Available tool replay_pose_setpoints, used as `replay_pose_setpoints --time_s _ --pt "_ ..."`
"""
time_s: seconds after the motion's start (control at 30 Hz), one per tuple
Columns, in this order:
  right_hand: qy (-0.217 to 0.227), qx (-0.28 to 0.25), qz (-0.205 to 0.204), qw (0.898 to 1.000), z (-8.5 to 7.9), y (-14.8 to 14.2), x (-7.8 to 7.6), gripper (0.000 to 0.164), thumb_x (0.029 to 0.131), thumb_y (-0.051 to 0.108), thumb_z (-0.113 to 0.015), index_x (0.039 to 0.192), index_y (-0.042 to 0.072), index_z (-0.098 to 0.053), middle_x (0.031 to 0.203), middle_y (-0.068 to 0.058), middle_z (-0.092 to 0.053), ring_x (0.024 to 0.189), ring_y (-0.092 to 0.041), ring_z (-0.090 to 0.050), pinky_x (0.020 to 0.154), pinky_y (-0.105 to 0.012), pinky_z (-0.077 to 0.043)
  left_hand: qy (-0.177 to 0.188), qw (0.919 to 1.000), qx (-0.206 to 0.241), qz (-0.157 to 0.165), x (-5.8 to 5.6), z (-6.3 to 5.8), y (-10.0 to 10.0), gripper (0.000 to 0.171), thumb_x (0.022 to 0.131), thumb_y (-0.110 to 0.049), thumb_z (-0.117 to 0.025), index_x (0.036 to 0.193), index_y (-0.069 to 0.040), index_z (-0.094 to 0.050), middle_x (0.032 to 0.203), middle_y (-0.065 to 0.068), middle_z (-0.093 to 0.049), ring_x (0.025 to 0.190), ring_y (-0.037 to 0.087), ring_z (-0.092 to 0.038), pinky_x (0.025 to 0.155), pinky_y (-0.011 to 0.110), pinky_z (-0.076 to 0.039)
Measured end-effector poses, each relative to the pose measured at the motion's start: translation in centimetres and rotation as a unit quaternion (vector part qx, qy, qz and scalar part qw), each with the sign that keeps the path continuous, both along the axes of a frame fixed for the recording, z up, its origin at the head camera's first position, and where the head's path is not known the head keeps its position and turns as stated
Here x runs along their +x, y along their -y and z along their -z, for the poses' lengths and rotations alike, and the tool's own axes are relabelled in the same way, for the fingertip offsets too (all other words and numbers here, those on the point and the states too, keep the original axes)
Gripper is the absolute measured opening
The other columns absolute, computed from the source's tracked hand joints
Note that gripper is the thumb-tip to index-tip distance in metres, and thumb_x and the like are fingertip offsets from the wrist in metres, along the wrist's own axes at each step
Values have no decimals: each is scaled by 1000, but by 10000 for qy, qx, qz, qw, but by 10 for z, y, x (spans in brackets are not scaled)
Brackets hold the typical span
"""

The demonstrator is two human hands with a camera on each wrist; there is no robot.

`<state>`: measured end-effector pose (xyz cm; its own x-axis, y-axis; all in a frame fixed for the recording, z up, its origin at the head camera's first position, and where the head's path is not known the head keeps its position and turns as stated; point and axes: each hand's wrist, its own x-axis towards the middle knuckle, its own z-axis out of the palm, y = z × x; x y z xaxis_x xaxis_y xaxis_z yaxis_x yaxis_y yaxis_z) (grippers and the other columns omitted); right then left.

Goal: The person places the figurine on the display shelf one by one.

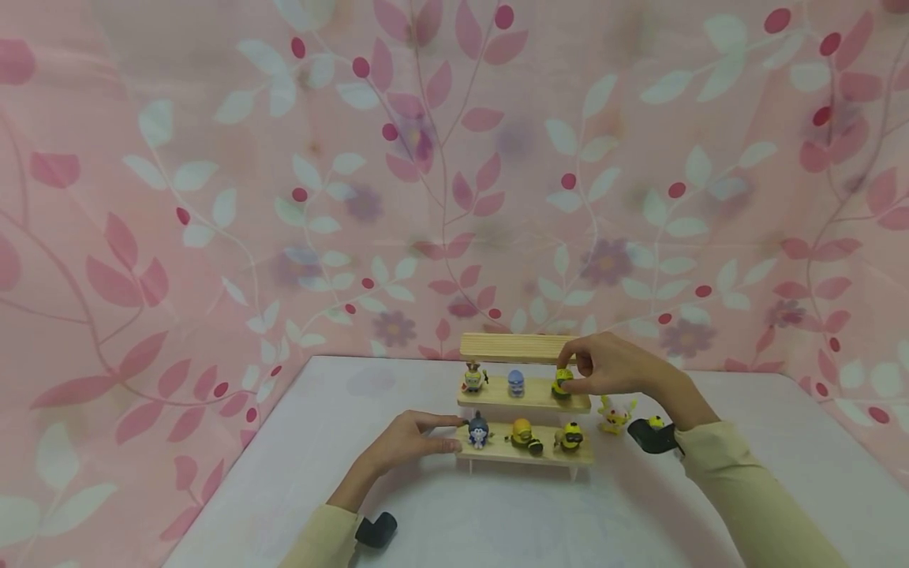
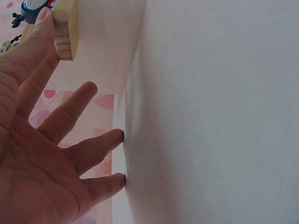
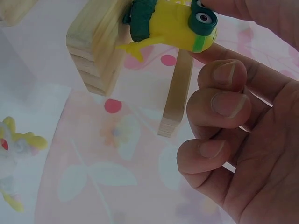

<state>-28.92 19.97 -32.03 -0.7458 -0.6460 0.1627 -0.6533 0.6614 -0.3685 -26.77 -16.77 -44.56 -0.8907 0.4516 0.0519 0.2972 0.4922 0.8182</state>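
Observation:
My right hand (image 1: 616,363) pinches a yellow minion figure (image 3: 175,23) with teal goggles and a dark green skirt between thumb and index finger. The figure stands upright at the right end of the middle board of a tiered wooden display stand (image 1: 497,453). At the left end of the lower board, my left hand (image 1: 408,443) grips the wood between thumb and index finger, its other fingers spread. Close to that thumb is a dark-haired figure (image 1: 479,432). A crowned yellow figure (image 1: 473,379) and a blue figure (image 1: 516,383) share the middle board.
The lower board also bears an orange-topped yellow figure (image 1: 522,432) and a goggled minion (image 1: 571,436). The stand's top board (image 1: 514,347) bears nothing in view. Right of the stand, a white and yellow figure (image 1: 614,416) and another yellow figure (image 1: 656,422) are on the white table (image 1: 284,505).

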Motion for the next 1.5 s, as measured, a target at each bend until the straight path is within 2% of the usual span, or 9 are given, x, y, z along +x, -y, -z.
replay_pose_setpoints --time_s 0.73,0.93,1.13,1.5 --pt "-81 20 -7 10000 1 -3 3 31 86 34 -77 110 16 -69 65 9 -47 55 -6 -40 53 -25 -35 -45 10000 12 50 -1 0 1 45 82 -46 -78 122 -29 -72 127 -10 -65 131 25 -50 109 57 -35" --pt "-204 1 8 9998 0 -8 5 34 85 33 -78 112 14 -69 63 10 -45 55 -5 -38 52 -24 -34 -28 10000 51 61 0 0 0 44 82 -45 -78 122 -27 -72 127 -8 -65 132 26 -49 109 56 -35" --pt "-260 16 201 9995 0 -16 7 34 84 32 -80 112 17 -68 62 10 -44 54 -5 -38 53 -24 -34 -24 9999 113 62 1 -2 0 41 83 -38 -79 121 -26 -72 128 -5 -65 131 28 -50 108 58 -35" --pt "-289 -94 288 9991 8 -33 11 32 84 31 -80 110 17 -68 64 11 -46 56 -5 -40 54 -25 -38 -34 10000 36 76 -1 -2 -1 40 83 -39 -79 121 -26 -73 128 -4 -65 131 30 -50 108 59 -35"
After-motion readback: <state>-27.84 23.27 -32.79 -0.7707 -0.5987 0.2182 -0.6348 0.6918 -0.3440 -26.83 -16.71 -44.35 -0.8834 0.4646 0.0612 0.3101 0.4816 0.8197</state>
